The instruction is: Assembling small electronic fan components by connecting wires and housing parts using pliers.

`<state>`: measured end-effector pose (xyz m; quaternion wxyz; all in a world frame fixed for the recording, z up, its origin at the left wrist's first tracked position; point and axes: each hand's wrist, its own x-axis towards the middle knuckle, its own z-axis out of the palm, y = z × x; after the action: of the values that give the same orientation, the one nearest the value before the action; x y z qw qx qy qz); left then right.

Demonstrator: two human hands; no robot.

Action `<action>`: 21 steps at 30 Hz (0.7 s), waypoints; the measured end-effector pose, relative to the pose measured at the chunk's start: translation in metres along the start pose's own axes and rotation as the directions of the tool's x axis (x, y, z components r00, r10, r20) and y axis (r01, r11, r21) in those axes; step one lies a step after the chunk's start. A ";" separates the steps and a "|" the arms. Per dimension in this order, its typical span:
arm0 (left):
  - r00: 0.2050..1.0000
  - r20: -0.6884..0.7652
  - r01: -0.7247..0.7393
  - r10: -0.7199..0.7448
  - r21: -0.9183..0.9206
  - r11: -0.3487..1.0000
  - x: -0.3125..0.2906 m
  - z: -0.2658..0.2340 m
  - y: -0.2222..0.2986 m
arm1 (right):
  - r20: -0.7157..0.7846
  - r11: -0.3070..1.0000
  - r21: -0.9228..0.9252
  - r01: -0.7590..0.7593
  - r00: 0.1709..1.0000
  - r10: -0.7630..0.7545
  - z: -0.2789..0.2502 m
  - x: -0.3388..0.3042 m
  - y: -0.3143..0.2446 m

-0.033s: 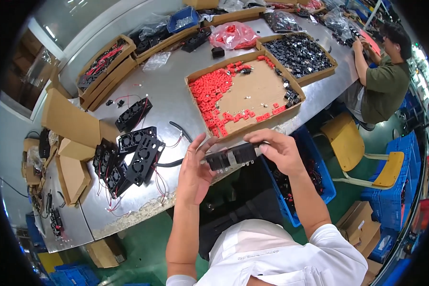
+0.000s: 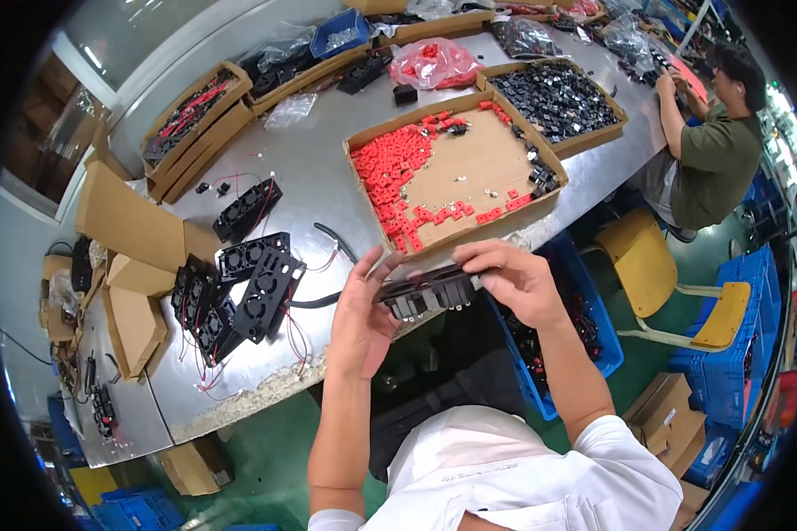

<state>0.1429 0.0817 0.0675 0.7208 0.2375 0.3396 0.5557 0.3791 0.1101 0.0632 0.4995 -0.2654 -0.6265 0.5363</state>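
Note:
Just past the table's front edge I hold a black panel with blocky sockets and small metal terminals along its lower side. My left hand grips its left end, fingers up and thumb side toward the panel. At the right end, my right hand has it pinched between thumb and fingers. Beyond my hands lies a shallow cardboard tray with red connector pieces and black switch-like parts. Left of my left hand are black curved handles, partly hidden, and black fan panels with thin red wires.
A carton of small black parts stands behind the tray, beside a pink plastic bag. Below the table edge at right is a blue crate. A yellow chair and a co-worker are farther right. Folded cardboard stands left.
The black panel has tilted in my hands, so its broad face shows less and its terminals stick out more toward me. Both hands stay nearly in place.

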 end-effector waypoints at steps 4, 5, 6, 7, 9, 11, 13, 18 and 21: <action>0.994 0.019 -0.106 0.105 0.039 0.994 -0.002 0.001 0.000 | 0.052 0.990 -0.031 0.141 0.989 -0.139 0.002 -0.002 0.011; 0.993 0.007 -0.120 0.120 0.092 0.989 -0.002 0.002 0.002 | 0.052 0.990 -0.030 0.141 0.989 -0.140 0.004 0.000 0.012; 0.993 0.007 -0.120 0.120 0.093 0.988 -0.001 0.001 0.000 | -0.003 0.991 -0.038 0.128 0.992 -0.129 0.007 0.002 0.013; 0.983 0.026 -0.182 0.181 0.090 0.979 -0.001 -0.003 -0.004 | -0.058 0.992 -0.043 0.115 0.991 -0.117 0.009 0.002 0.015; 0.970 0.048 -0.243 0.239 0.088 0.966 0.000 -0.007 -0.009 | -0.047 0.993 -0.065 0.099 0.994 -0.102 0.009 0.002 0.015; 0.916 0.129 -0.397 0.380 0.154 0.905 -0.001 -0.009 -0.012 | -0.086 0.986 0.153 -0.073 0.993 0.087 0.012 0.000 0.012; 0.906 0.154 -0.420 0.394 0.207 0.884 -0.003 -0.010 -0.013 | -0.082 0.987 0.149 -0.064 0.994 0.077 0.012 -0.003 0.011; 0.879 0.231 -0.474 0.417 0.319 0.821 -0.007 -0.012 -0.016 | -0.095 0.986 0.159 -0.042 0.994 0.058 0.009 -0.007 0.013; 0.887 0.262 -0.455 0.381 0.348 0.820 -0.011 -0.009 -0.016 | -0.075 0.999 0.042 0.022 0.997 -0.018 0.006 -0.007 0.016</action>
<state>0.1444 0.0664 0.0528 0.5446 0.4977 0.3183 0.5953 0.3735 0.1059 0.0463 0.5333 -0.2682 -0.5985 0.5343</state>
